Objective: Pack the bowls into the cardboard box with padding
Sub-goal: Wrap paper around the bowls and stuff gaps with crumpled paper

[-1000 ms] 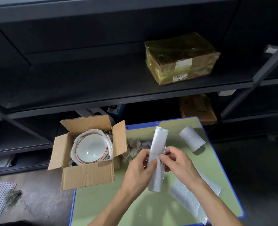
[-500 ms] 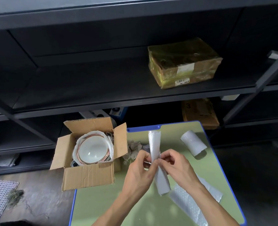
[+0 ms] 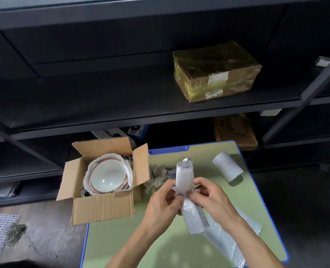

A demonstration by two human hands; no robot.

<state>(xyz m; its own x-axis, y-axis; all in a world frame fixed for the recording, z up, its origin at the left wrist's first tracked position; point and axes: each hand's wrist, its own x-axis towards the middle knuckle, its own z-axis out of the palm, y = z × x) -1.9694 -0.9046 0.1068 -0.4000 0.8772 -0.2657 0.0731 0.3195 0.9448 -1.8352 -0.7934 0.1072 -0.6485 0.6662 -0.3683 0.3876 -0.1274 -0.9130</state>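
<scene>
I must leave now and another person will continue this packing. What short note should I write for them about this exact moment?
Left hand: pinches the roll near its middle.
Right hand: pinches the same roll from the other side, holding it almost upright above the table.
Box: open, at the table's far left corner, with bowls inside and white padding around them.
On the table: second roll, bubble wrap sheet, crumpled paper beside the box.
Done: bowls are in the box.
Left: probably add the remaining padding and close the flaps.
</scene>
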